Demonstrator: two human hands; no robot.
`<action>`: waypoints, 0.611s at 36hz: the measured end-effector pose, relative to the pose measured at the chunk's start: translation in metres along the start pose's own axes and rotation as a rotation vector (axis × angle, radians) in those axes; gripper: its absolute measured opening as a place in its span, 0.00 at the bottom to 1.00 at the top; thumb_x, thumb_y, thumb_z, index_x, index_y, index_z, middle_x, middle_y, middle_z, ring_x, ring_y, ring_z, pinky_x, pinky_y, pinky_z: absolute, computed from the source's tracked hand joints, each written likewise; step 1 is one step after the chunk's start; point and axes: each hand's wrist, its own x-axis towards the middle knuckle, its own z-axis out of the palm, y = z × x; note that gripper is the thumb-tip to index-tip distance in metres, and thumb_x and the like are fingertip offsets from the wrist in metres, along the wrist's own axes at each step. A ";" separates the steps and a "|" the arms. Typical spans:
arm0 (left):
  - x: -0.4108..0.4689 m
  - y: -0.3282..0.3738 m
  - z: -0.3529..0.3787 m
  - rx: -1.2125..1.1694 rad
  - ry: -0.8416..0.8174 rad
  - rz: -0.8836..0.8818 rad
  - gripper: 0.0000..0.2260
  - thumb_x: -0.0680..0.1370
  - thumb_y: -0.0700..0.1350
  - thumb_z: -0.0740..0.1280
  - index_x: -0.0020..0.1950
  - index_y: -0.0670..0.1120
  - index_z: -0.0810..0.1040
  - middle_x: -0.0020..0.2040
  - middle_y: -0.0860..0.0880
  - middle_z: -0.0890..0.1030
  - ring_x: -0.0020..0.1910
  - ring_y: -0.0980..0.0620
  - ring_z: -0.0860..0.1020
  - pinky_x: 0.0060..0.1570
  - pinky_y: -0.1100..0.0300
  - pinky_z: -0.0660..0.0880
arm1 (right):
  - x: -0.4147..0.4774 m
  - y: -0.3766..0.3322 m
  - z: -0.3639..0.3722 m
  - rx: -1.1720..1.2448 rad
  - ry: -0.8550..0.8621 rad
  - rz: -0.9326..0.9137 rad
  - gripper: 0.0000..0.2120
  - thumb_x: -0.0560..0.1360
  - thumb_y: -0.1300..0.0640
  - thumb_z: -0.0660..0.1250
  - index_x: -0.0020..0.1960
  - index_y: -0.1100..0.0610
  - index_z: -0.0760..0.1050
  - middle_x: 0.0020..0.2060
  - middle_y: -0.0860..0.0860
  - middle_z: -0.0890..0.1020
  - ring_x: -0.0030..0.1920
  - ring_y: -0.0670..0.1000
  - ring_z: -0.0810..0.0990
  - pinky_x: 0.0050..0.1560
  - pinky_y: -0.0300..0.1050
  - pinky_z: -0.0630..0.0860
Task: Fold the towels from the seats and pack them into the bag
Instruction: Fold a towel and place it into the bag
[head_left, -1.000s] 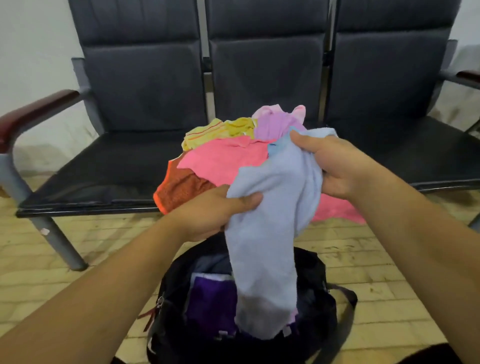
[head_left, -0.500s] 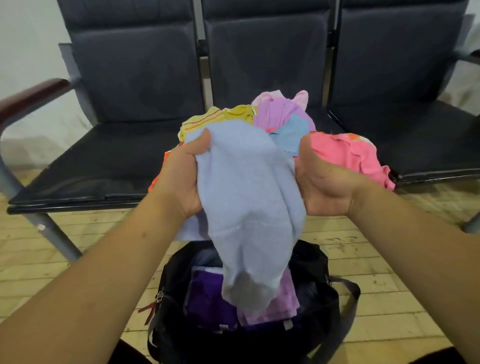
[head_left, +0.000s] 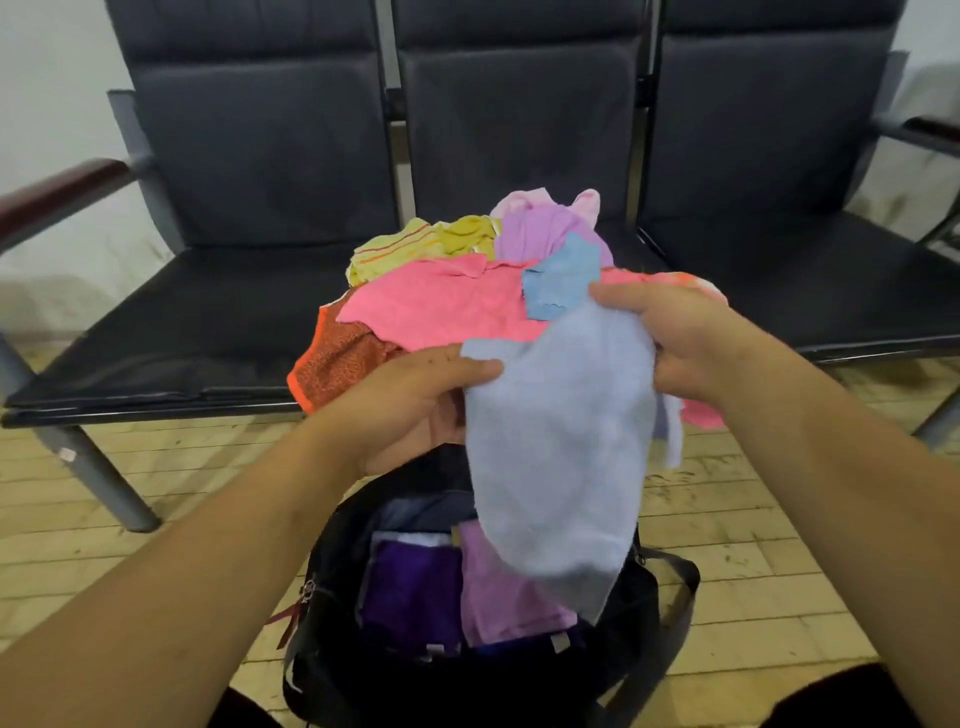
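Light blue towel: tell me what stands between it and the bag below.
Nothing visible does. The light blue towel hangs from the left hand and right hand right above the open black bag, where a purple towel and lilac towel leave room on top.

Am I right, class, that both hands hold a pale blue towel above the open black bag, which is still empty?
Not quite. The head view shows both hands, left and right, holding the pale blue towel above the open black bag, but it already contains purple towels.
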 end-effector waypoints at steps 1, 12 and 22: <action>0.000 0.000 0.003 -0.095 0.013 0.010 0.19 0.75 0.43 0.64 0.65 0.39 0.77 0.61 0.42 0.82 0.56 0.48 0.82 0.53 0.54 0.81 | 0.001 0.002 -0.005 -0.113 0.027 0.033 0.08 0.79 0.58 0.69 0.54 0.61 0.82 0.51 0.57 0.87 0.48 0.53 0.87 0.52 0.50 0.82; 0.004 0.017 0.017 -0.542 0.099 0.187 0.19 0.84 0.48 0.56 0.68 0.40 0.77 0.66 0.42 0.79 0.67 0.44 0.76 0.70 0.50 0.68 | -0.004 0.030 -0.006 0.180 -0.463 0.229 0.34 0.77 0.31 0.55 0.68 0.54 0.78 0.66 0.55 0.80 0.66 0.57 0.79 0.65 0.58 0.75; 0.009 0.025 -0.013 -0.349 0.016 0.083 0.19 0.82 0.49 0.60 0.72 0.43 0.73 0.69 0.44 0.76 0.68 0.45 0.75 0.70 0.48 0.69 | -0.002 0.019 0.007 0.224 -0.359 -0.019 0.23 0.74 0.59 0.66 0.68 0.67 0.74 0.58 0.57 0.82 0.55 0.54 0.83 0.58 0.47 0.80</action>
